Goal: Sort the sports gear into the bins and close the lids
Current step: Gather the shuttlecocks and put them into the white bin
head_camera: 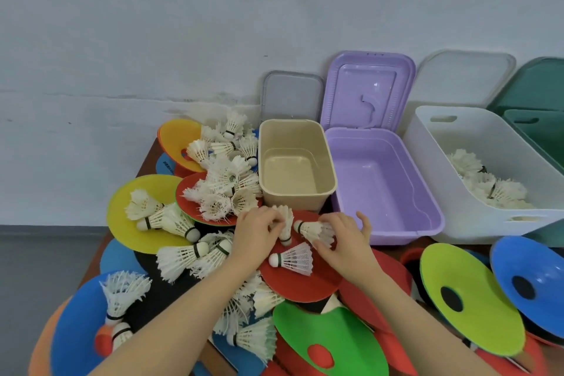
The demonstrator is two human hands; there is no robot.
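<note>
A: Centre of view: what do the hands hold?

B: The left hand [254, 230] has its fingers curled round an upright shuttlecock [285, 227], cork end down, over a red disc cone [300, 279]. The right hand [341, 238] pinches the feather skirt of a second shuttlecock [312, 229], which lies with its cork pointing left; the remaining fingers [364, 223] are spread. A third shuttlecock [293, 259] lies loose on the red disc, just near of both hands.

A: And the rest of the gear?

B: Loose shuttlecocks lie heaped on the left half of the table [146, 159]: a pile [224, 189] on another red disc, several on a yellow disc cone [140, 232], more on a blue disc cone [76, 330] at the near left. A green disc cone [335, 336] lies near centre; a lime disc cone [470, 299] and a second blue one [531, 278] lie at the right.

A: The bins?

B: Four stand along the far edge, all open. Left to right: a beige bin [297, 162], a purple bin [381, 183] with its hinged lid [367, 91] raised, a white bin [482, 171] already containing shuttlecocks, and a dark green bin [537, 128], partly cut off. A grey lid [291, 94] leans on the wall behind the beige bin, a white lid [467, 76] behind the white bin.
</note>
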